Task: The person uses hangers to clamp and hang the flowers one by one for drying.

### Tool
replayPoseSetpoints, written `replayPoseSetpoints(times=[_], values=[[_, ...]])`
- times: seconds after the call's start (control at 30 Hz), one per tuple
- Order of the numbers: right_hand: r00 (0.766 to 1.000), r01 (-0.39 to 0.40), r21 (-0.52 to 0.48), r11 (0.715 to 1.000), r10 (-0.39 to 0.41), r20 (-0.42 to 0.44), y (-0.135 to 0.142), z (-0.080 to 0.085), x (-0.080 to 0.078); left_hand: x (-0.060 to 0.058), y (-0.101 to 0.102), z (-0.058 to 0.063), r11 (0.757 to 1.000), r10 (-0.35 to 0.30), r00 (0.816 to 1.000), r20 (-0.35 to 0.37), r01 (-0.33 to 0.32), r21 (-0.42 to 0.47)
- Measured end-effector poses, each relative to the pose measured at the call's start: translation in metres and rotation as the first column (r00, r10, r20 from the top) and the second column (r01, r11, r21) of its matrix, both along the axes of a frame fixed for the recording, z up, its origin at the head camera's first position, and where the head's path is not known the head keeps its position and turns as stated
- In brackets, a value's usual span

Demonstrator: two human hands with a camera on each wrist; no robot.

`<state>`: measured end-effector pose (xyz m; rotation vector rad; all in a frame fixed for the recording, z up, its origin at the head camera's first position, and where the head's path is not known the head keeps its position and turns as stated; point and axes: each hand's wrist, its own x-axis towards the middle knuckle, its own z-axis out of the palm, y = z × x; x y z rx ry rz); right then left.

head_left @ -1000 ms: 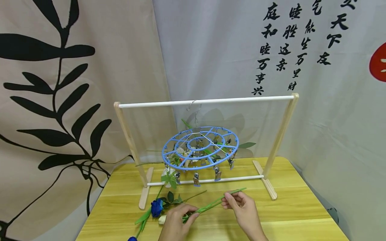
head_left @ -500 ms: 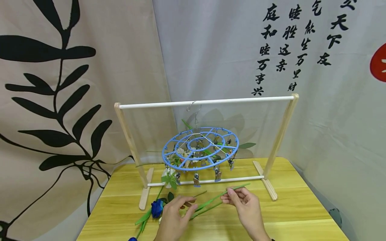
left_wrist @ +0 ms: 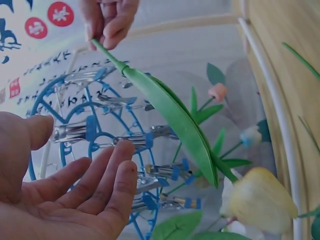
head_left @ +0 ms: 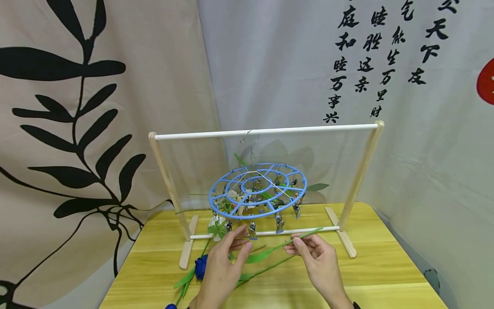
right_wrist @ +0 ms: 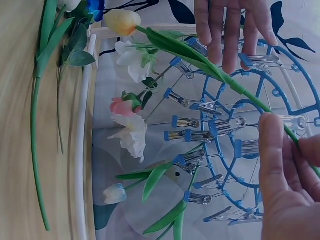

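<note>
In the head view my right hand [head_left: 318, 262] pinches the green stem of an artificial tulip [head_left: 258, 257] between thumb and fingers. Its pale yellow bloom [left_wrist: 265, 200] and long leaves show in the left wrist view. My left hand [head_left: 224, 266] is held with fingers spread, nothing between them, beside the leaves and in front of the hanger. A round blue clip hanger [head_left: 257, 216] with several metal clips hangs just beyond both hands. White flowers [right_wrist: 132, 135], a pink rose [right_wrist: 125, 106] and a small pale blue tulip [right_wrist: 115, 194] hang from it.
A white bar [head_left: 266, 130] on wooden posts [head_left: 359, 176] carries the hanger. On the wooden table [head_left: 386, 274] lie a blue rose [head_left: 200, 267], another green-stemmed tulip [right_wrist: 35, 125] and other stems. A printed cloth [head_left: 285, 64] hangs behind.
The held tulip has lifted away from the other tulip on the table. My left hand has risen toward the hanger and its fingers have come off the stems. The right hand moved slightly up.
</note>
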<state>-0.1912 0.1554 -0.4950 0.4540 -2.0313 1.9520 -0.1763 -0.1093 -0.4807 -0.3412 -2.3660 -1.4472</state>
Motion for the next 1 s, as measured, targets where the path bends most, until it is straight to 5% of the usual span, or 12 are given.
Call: replayPoseSetpoints(times=[0.57,1.0], values=[[0.992,-0.036,-0.012,0.999,0.034,-0.118,-0.004,0.015,0.003,-0.018,0.006,0.023,0.981,-0.144,0.984,0.109,0.127,0.145],[0.993,0.031,0.016,0.999,-0.029,-0.116,-0.019,0.023,-0.001,-0.028,0.005,0.036,0.953,-0.257,0.956,0.138,0.227,0.201]])
